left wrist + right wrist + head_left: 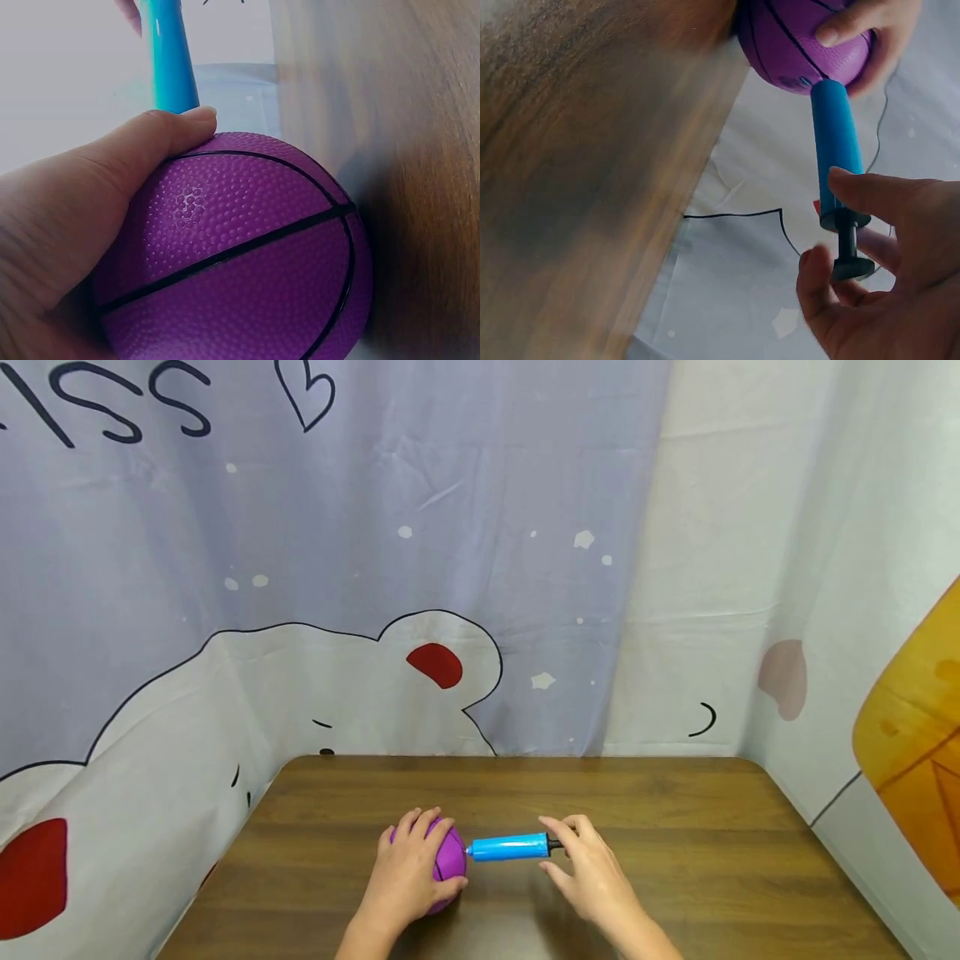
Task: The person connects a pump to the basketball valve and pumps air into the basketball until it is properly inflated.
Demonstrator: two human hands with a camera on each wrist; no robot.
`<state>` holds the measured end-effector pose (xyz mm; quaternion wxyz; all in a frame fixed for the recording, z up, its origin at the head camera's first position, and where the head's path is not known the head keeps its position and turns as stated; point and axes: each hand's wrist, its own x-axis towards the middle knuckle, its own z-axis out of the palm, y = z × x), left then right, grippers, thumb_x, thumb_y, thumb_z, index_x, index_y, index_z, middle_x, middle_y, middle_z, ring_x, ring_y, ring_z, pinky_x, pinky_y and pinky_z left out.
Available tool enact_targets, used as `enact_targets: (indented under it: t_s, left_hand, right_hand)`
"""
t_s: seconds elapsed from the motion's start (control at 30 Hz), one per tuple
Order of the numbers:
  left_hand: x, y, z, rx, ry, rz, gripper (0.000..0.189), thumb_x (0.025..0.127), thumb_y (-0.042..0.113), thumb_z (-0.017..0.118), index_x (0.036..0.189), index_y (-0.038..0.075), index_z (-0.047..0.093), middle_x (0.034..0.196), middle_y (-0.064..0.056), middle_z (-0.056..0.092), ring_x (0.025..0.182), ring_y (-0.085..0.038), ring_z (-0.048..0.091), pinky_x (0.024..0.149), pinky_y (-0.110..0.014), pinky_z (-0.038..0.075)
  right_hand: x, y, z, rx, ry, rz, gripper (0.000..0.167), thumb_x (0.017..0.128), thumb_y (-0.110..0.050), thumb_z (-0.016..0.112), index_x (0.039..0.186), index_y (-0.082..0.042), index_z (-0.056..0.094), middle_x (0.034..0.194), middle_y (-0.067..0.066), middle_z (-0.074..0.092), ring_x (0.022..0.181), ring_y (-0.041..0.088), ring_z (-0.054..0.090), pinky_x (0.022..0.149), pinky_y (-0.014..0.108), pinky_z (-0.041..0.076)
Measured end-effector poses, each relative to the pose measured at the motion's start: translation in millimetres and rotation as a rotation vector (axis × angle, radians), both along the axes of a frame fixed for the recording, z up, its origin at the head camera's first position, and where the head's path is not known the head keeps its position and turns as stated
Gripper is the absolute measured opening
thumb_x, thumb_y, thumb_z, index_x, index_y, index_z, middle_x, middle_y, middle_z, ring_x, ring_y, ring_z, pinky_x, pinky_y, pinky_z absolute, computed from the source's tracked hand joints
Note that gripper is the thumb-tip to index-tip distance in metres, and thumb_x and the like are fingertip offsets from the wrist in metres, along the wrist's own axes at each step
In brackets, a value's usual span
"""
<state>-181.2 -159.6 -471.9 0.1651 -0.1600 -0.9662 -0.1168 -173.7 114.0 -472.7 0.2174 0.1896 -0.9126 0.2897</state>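
A small purple basketball [452, 858] with black seams rests on the wooden table. My left hand [408, 868] grips it from the left and above, its thumb [172, 135] along the side near the pump. A blue hand pump [510, 847] sticks out level from the ball's right side, its tip meeting the ball. At the pump's other end is a black plunger handle [853, 268], partly drawn out. Around that handle my right hand [592, 868] is spread, thumb and forefinger apart on either side of it. Whether the palm touches the handle cannot be seen.
The brown wooden table [675, 810] reaches back to a hanging cloth [525, 568] with cartoon bears, hearts and stars. The cloth also hangs along the left and right sides of the table.
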Motion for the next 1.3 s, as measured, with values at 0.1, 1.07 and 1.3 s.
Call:
enact_targets:
  t_s: [0.1,1.07,1.3]
  left_hand:
    - [-0.5,0.5,0.9,-0.002,0.009,0.002,0.074,0.069,0.054,0.087,0.129,0.019,0.064,0.138,-0.010,0.058,0.130,-0.038,0.049,0.098,-0.069,0.045]
    - [-10.0,6.7,0.1,-0.038,0.059,-0.004,0.069,0.070,0.052,0.086,0.124,0.014,0.066,0.121,-0.008,0.064,0.121,-0.036,0.055,0.095,-0.065,0.048]
    - [-9.7,6.3,-1.8,-0.051,0.092,-0.003,0.070,0.067,0.056,0.087,0.121,0.017,0.067,0.127,-0.007,0.063,0.123,-0.035,0.056,0.095,-0.066,0.049]
  right_hand:
    - [-2.2,-4.9,-0.1,0.142,0.102,-0.032,0.056,0.073,-0.020,0.091,0.124,-0.023,0.070,0.106,0.000,0.060,0.087,0.015,0.061,0.064,0.030,0.055]
    - [-33.7,-47.0,-2.4,0.716,0.491,0.064,0.055,0.068,-0.009,0.085,0.118,-0.022,0.065,0.100,0.001,0.065,0.093,0.022,0.064,0.087,0.037,0.056]
    - [-32.9,-46.4,-4.9,0.722,0.501,0.111,0.057,0.071,-0.011,0.083,0.124,-0.021,0.065,0.102,-0.001,0.065,0.094,0.021,0.064,0.088,0.037,0.056]
